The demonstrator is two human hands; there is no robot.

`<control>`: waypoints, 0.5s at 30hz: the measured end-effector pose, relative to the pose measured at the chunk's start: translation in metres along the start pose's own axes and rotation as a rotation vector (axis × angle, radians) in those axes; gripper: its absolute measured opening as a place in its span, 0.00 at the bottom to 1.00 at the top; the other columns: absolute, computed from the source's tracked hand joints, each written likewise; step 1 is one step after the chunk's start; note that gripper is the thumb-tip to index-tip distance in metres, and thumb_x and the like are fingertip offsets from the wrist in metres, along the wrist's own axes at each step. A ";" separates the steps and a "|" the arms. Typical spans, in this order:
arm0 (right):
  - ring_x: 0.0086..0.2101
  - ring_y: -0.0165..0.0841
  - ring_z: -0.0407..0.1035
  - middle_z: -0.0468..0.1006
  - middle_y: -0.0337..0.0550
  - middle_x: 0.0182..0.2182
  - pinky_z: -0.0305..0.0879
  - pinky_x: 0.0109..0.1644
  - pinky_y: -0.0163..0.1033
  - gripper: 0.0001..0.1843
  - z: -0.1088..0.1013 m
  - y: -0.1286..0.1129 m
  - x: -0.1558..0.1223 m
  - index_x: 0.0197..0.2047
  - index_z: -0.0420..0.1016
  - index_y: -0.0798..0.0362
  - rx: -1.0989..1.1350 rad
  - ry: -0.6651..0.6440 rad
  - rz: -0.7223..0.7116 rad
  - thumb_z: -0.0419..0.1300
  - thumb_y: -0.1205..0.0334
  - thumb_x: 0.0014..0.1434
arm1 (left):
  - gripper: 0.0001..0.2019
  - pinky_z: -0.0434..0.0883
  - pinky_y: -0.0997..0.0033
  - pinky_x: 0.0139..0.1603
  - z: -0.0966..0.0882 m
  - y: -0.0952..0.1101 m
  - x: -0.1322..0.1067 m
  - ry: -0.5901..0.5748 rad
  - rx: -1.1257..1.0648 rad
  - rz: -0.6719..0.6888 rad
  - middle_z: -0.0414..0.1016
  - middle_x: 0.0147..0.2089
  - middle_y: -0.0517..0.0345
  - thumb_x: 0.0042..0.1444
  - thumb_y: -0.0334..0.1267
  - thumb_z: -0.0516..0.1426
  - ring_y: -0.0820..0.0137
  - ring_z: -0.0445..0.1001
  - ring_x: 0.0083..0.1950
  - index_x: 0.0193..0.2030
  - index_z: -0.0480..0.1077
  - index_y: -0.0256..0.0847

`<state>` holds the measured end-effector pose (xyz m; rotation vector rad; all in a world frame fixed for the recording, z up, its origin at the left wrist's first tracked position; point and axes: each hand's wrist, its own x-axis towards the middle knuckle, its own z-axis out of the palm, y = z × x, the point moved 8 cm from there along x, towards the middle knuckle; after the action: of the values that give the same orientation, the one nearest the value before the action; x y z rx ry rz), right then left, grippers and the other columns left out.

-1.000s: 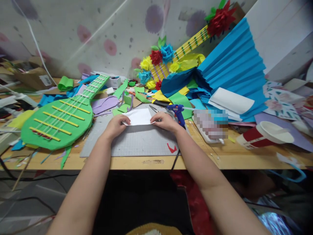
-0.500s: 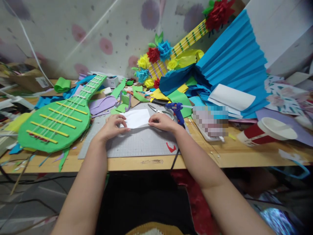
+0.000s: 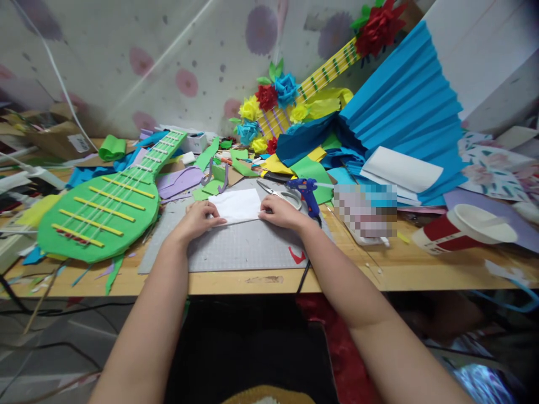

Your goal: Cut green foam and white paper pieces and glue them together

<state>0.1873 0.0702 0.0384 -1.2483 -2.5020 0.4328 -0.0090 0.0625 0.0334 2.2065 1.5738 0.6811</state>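
Note:
A white sheet of paper [image 3: 236, 205] lies over the grey cutting mat [image 3: 240, 249], its near edge running between my hands. My left hand [image 3: 197, 217] pinches the near left corner, thumb along the edge and fingers curled. At the near right corner my right hand [image 3: 281, 212] grips the paper between thumb and bent fingers. Just beyond my right hand lie scissors [image 3: 286, 196] with grey handles. A blue glue gun [image 3: 309, 196] rests to the right of them. The paper's corners are hidden under my fingers.
On the left lies a green paper lute [image 3: 99, 216] with yellow strips. Paper scraps [image 3: 181, 182] cover the table's back. A flower-decorated yellow guitar [image 3: 273, 120] leans on the wall beside a pleated blue paper fan [image 3: 416, 112]. A paper cup [image 3: 458, 230] stands at right.
The paper's near edge now looks straighter and lies flatter, with my left fingers curled in closer on it. The whole view has shifted slightly.

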 end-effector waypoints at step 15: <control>0.37 0.31 0.63 0.71 0.42 0.35 0.57 0.41 0.35 0.06 0.000 -0.002 0.000 0.31 0.73 0.55 0.065 -0.030 -0.064 0.60 0.61 0.51 | 0.23 0.64 0.65 0.37 0.000 -0.018 -0.012 0.319 -0.059 -0.476 0.70 0.33 0.59 0.43 0.40 0.58 0.65 0.69 0.33 0.48 0.61 0.43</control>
<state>0.1856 0.0691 0.0393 -1.1418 -2.5232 0.5165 -0.0264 0.0576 0.0215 1.6387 2.1022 0.9388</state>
